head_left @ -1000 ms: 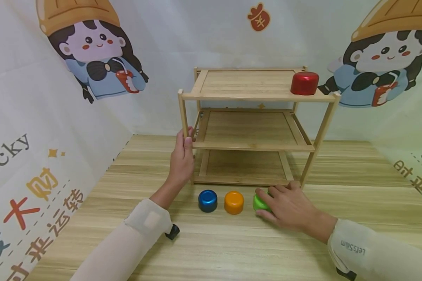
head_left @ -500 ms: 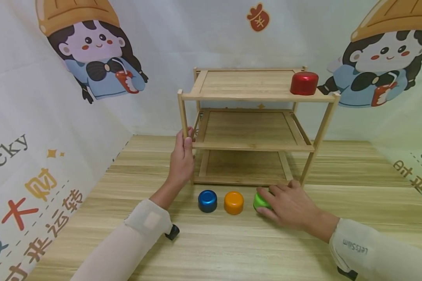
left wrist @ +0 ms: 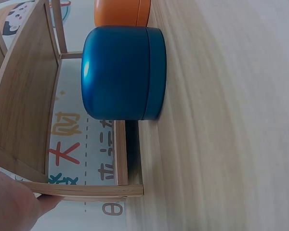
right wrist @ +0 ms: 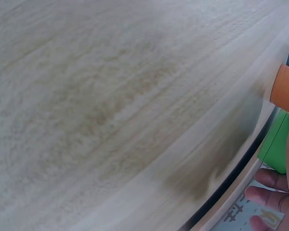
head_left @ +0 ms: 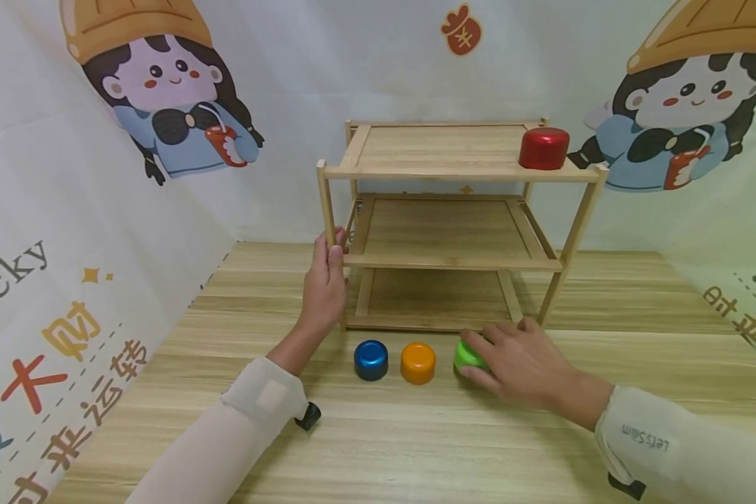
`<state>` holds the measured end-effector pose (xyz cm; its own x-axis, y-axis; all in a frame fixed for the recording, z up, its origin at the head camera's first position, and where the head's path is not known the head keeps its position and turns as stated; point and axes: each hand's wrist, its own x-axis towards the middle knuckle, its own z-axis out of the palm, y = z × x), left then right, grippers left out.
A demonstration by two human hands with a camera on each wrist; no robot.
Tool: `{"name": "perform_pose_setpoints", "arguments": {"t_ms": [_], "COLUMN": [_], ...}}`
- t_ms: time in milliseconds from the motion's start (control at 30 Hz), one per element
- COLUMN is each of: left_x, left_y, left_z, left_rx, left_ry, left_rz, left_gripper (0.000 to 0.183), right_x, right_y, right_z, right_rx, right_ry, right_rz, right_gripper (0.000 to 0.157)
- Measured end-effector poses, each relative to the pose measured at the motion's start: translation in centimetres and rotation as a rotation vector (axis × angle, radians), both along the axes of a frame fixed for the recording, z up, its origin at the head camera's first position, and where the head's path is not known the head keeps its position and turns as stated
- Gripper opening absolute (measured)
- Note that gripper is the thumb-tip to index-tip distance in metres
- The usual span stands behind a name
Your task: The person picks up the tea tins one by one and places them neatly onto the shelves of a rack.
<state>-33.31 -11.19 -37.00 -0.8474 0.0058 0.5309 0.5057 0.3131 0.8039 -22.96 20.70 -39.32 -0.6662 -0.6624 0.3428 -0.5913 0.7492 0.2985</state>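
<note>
My left hand [head_left: 325,285] grips the front left post of a three-tier bamboo shelf [head_left: 453,175]. In the left wrist view only part of that hand [left wrist: 12,202] shows, by the post. Before the shelf stand a blue round tin [head_left: 371,360], an orange round tin [head_left: 418,363] and a green round tin [head_left: 469,357], lined up on the table. My right hand [head_left: 523,364] holds the green tin between thumb and fingers, covering its right side. The right wrist view shows the green tin [right wrist: 275,142] between thumb and fingers. A red round tin [head_left: 544,148] sits at the top tier's right front.
The wood-grain table [head_left: 416,448] runs around the shelf and along its front. A white printed cloth [head_left: 302,63] hangs behind and at both sides. The tiers' front rails lie just beyond the row of tins.
My right hand has shifted slightly right and away from me, with more of the green tin showing. My left hand stays on the post, and the other tins stand as before.
</note>
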Motion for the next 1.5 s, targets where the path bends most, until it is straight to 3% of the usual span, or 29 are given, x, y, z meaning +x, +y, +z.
{"name": "perform_pose_setpoints", "arguments": {"t_ms": [733,1500], "left_x": [0.0,-0.2], "left_y": [0.0,0.0], "left_z": [0.0,-0.1], "left_rx": [0.001,0.031], "left_ry": [-0.004,-0.002], "left_rz": [0.0,-0.016], "left_gripper": [0.05,0.045], "right_x": [0.5,0.5], "right_y": [-0.5,-1.8], "right_z": [2.9,7.7], "right_rx": [-0.011,-0.003], "right_ry": [0.005,-0.031], "right_rz": [0.05,0.033], "right_gripper": [0.047,0.055]}}
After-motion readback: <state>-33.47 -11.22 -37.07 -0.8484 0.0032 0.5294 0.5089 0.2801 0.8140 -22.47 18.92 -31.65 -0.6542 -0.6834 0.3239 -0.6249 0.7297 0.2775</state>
